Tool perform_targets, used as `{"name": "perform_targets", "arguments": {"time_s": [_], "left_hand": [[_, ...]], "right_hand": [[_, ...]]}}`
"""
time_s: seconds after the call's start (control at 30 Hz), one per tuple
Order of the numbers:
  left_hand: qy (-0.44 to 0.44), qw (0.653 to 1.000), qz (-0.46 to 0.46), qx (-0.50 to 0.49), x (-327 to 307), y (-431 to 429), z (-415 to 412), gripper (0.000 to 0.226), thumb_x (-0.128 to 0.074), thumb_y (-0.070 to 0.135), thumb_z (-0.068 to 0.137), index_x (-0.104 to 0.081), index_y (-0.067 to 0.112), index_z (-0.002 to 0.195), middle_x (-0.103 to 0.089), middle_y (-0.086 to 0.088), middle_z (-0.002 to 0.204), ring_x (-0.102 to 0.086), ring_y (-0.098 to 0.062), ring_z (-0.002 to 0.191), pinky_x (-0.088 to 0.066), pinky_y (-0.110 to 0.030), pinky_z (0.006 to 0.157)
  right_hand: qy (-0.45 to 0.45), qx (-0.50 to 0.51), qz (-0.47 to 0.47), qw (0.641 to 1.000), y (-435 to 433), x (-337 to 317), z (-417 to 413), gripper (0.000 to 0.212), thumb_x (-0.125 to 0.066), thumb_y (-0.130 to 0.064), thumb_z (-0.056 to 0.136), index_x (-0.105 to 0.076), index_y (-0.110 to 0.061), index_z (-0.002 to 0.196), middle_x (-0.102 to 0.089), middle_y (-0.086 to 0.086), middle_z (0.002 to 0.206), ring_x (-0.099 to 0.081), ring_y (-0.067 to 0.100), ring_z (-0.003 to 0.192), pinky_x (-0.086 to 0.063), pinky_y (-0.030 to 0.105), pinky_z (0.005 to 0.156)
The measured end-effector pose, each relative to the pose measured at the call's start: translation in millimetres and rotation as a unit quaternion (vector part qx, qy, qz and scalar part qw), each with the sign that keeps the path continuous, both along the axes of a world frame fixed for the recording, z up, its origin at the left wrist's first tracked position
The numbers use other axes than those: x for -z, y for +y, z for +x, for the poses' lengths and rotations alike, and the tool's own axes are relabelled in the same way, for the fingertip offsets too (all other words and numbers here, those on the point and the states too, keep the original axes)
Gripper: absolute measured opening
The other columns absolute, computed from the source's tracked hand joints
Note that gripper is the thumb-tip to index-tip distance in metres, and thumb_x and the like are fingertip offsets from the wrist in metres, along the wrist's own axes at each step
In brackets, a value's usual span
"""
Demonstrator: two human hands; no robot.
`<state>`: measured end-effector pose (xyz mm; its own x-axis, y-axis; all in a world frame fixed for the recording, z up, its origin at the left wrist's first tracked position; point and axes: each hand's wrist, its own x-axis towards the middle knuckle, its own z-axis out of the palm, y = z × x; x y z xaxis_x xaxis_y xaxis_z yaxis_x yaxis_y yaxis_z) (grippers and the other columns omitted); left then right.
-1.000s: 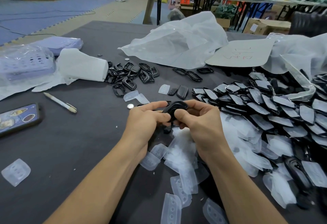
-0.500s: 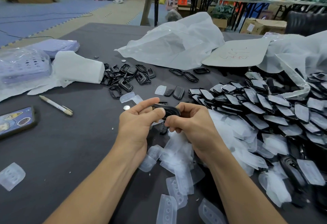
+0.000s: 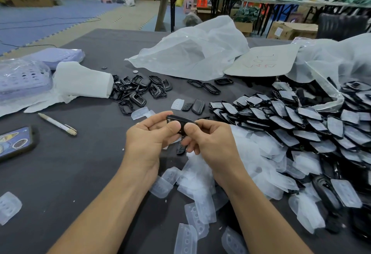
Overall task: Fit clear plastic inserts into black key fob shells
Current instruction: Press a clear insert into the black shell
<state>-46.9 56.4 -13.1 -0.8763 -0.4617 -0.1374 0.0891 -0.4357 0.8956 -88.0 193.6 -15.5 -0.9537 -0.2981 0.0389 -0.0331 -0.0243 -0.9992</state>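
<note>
shell (image 3: 179, 119) has tilted edge-on, raised at 12 o'clock of the loose inserts (image 3: 197, 175). left grip (image 3: 152, 136) and right grip (image 3: 209, 142) pinch its ends. likely light, stiff, slippery: hold the rim.

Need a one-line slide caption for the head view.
Left hand and right hand pinch one black key fob shell above loose clear inserts, shell pile at right.

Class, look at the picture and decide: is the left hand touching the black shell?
Touching. The head view shows the left hand pinching the shell, with the thumb pressed against its near side and no gap.
</note>
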Motion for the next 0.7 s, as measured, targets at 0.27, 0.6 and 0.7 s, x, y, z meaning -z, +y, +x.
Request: {"name": "perform_targets", "arguments": {"time_s": [0.27,0.6,0.7], "left_hand": [[0.016,0.98,0.122,0.156,-8.5,-10.4,2.2,0.015,-0.072,0.011,0.068,-0.083,0.022,0.07,-0.078,-0.003,0.077,-0.076,-0.011,0.065,-0.062,-0.021,0.063],[-0.067,0.993,0.01,0.094,-3.5,-1.8,-3.4,0.052,-0.076,0.046,0.065,-0.077,0.006,0.099,-0.081,-0.013,0.095,-0.079,-0.017,0.079,-0.061,-0.024,0.06],[-0.067,0.991,0.002,0.112,-6.1,5.8,-2.3,0.052,-0.078,0.049,0.067,-0.077,0.005,0.094,-0.08,-0.01,0.091,-0.078,-0.017,0.076,-0.06,-0.025,0.06]], "right_hand": [[-0.035,-0.078,-0.107,0.991,12.5,-12.8,-1.2,0.022,-0.075,-0.004,0.085,-0.07,-0.01,0.064,-0.066,0.008,0.062,-0.052,0.013,0.057,-0.042,0.018,0.057],[0.131,0.141,-0.001,0.981,9.8,-1.8,-2.3,0.022,-0.086,-0.007,0.079,-0.08,-0.026,0.07,-0.075,-0.007,0.068,-0.063,0.007,0.061,-0.05,0.02,0.064],[0.311,0.144,0.164,0.925,5.2,4.2,3.8,0.01,-0.088,-0.015,0.078,-0.082,-0.023,0.081,-0.074,-0.011,0.077,-0.066,0.008,0.071,-0.054,0.025,0.068]]}}
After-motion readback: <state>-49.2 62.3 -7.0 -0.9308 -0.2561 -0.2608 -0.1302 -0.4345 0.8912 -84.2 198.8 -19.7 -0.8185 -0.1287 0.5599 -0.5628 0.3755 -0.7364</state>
